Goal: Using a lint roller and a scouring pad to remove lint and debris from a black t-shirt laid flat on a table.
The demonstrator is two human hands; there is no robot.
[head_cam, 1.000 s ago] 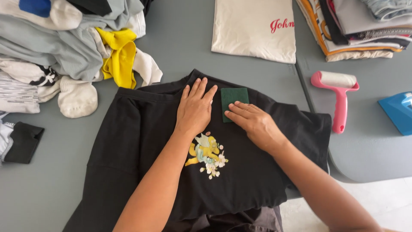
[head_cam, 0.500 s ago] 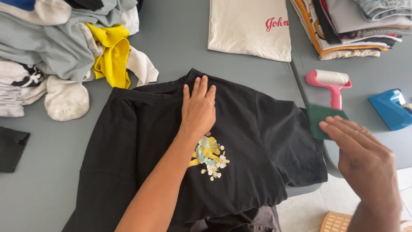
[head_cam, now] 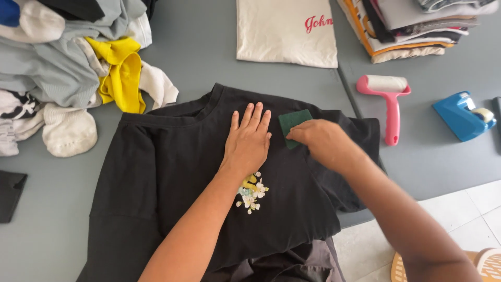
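Grey padded worktable (head_cam: 209, 68), pale tiled floor at the lower right edge. A black T-shirt (head_cam: 172, 188) lies spread flat, chest up, collar away from the person, with a small flower print (head_cam: 251, 194) near its middle.

Left hand (head_cam: 249, 142): open, palm down, fingers together and stretched toward the collar, pressing on the chest of the shirt; this looks like a hold to keep the cloth taut and still.

Right hand (head_cam: 319, 141): fingers closed on a dark green scouring pad (head_cam: 292, 124), gripped at its near edge, the pad lying flat against the fabric. The pad sits just beside the left hand's fingertips, between the two hands, above the print.

Around: a heap of loose clothes (head_cam: 68, 68) at upper left, a folded cream shirt (head_cam: 286, 32) beyond the collar, a stack of folded garments (head_cam: 417, 26) at upper right. A pink lint roller (head_cam: 387, 99) and a blue tape dispenser (head_cam: 462, 116) lie well apart from the hands.
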